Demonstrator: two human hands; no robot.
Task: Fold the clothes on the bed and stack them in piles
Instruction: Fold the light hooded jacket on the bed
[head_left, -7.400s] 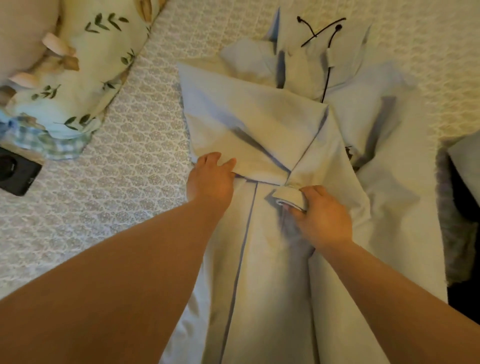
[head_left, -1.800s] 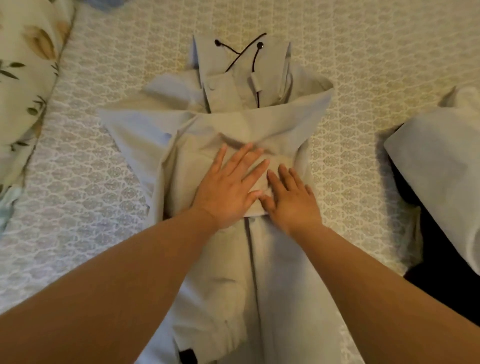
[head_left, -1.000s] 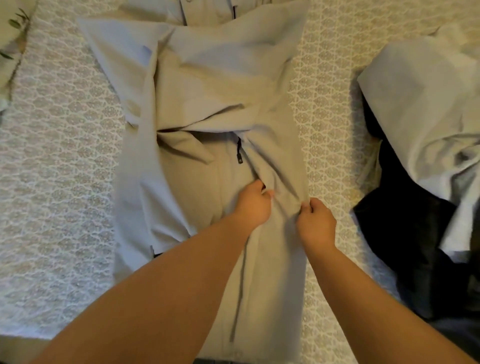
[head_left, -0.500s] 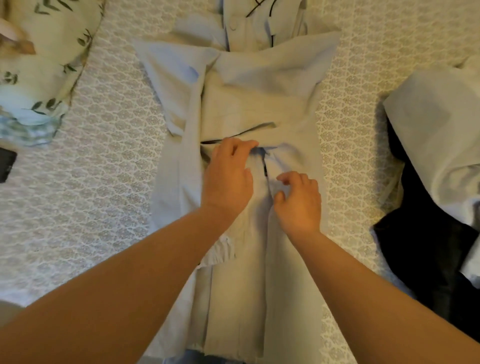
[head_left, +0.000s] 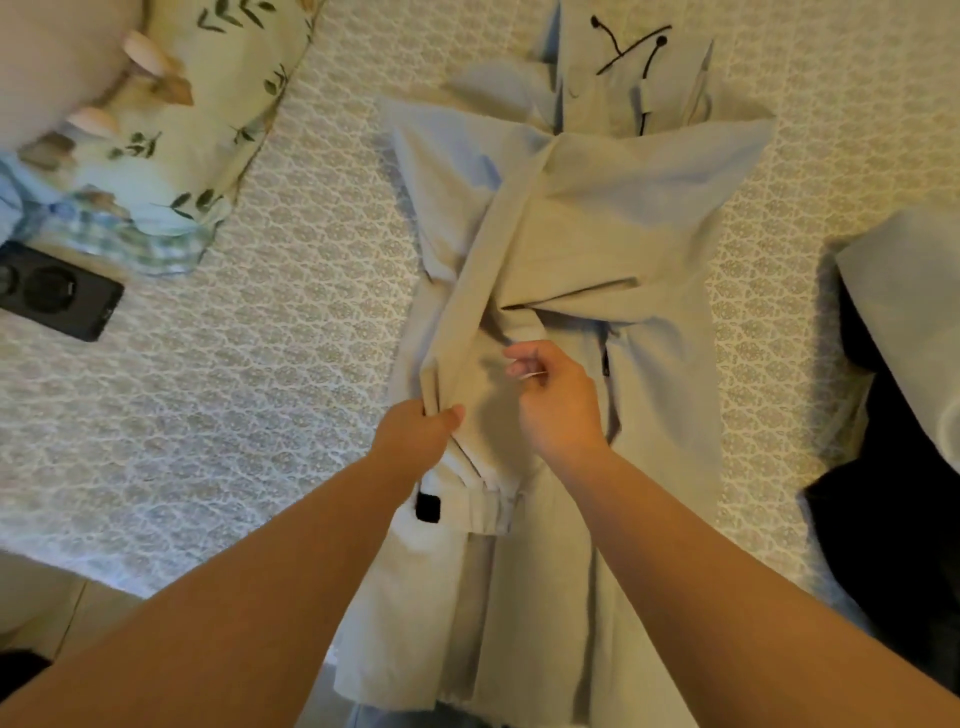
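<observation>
Pale jacket (head_left: 613, 249) lies lengthwise on the bed (head_left: 291, 322), sleeves crossed over its chest. My left hand (head_left: 415, 431) grips the crossed sleeve (head_left: 467, 317) low near its cuff; right hand (head_left: 556, 400) pinches cloth just beside. Step: tidying sleeves. Next, I judge: flatten, then fold the hem upward.

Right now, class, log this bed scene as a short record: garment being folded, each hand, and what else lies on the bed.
garment: pale grey jacket lying flat on the patterned bedspread, sleeves crossed over its front, black drawcords at the top
left hand: left hand grips a fold of the jacket's left sleeve
right hand: right hand fingers curled above the jacket front; whether it pinches cloth is unclear
left side: floral pillow, black phone
right side: unfolded pale and dark clothes
</observation>
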